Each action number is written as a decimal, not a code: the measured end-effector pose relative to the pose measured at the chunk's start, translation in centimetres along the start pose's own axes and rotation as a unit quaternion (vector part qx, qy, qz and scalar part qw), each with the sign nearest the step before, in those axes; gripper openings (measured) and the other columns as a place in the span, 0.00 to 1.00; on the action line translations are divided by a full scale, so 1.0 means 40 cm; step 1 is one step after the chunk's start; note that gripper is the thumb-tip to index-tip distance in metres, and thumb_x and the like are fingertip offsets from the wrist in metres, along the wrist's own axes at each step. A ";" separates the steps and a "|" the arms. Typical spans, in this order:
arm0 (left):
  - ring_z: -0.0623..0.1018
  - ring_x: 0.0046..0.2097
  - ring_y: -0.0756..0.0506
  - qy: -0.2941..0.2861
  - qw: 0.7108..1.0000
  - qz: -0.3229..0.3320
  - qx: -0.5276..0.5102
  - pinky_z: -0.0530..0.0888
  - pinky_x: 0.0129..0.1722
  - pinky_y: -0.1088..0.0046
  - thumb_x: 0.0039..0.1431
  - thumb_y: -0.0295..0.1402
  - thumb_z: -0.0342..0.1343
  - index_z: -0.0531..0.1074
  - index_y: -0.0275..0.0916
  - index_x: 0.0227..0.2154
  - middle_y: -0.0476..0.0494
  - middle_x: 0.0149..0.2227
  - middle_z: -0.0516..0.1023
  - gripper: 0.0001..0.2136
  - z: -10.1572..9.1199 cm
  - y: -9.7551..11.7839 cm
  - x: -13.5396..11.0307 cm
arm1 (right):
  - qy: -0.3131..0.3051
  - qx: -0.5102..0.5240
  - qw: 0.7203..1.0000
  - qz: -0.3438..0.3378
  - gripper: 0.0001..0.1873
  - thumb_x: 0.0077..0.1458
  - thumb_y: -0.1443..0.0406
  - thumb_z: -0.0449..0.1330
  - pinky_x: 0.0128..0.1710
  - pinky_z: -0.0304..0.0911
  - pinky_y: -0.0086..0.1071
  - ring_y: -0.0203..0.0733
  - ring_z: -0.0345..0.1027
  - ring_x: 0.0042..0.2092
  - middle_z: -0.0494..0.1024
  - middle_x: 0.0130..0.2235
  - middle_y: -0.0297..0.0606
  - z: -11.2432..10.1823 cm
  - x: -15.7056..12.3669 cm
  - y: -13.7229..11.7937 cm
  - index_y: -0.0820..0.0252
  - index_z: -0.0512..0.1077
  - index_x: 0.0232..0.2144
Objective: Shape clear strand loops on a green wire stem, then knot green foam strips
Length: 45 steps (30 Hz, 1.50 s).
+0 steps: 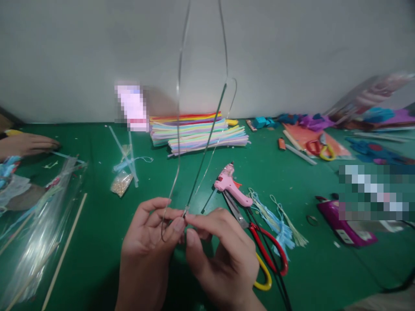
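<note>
A long, thin silvery wire (178,86) rises in a tall loop from my hands past the top of the view. Beside it slants a dark green straight length (211,129), with a thin wire loop curling from its upper end. My left hand (147,246) pinches the lower ends between thumb and fingers, and a small bend of wire hangs over its fingers. At the same joint, my right hand (223,250) has its index fingertip against the wire, other fingers curled. The fingers partly hide the joint.
Behind my hands lie a pink glue gun (231,185), large scissors (266,248) and blue tassels (282,233). Pastel pipe cleaners (201,136) are stacked by the wall. A bead bag (121,183) is left; another person's hand (29,144) is at far left. A purple device (343,222) sits right.
</note>
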<state>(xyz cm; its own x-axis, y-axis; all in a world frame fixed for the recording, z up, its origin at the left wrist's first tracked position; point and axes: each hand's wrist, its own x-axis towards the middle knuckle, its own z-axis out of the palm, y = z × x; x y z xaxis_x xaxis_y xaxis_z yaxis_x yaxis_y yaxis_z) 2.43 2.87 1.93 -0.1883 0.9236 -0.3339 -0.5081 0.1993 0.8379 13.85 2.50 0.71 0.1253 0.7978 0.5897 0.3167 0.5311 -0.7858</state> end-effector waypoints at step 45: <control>0.75 0.25 0.54 -0.020 1.000 0.000 0.005 0.75 0.26 0.82 0.46 0.27 0.73 0.73 0.39 0.39 0.52 0.26 0.79 0.18 0.018 0.000 -0.012 | 0.026 0.058 0.987 0.149 0.10 0.54 0.71 0.67 0.32 0.62 0.28 0.33 0.64 0.31 0.69 0.30 0.26 -0.013 0.012 0.012 0.50 0.75 0.36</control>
<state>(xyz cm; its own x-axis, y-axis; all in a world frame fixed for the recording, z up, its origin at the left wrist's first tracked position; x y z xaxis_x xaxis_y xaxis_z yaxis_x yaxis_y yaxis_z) 3.13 2.68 2.38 -0.1550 0.9361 -0.3159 -0.4989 0.2018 0.8428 14.54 3.01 0.71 0.2449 0.9093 0.3365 0.1485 0.3078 -0.9398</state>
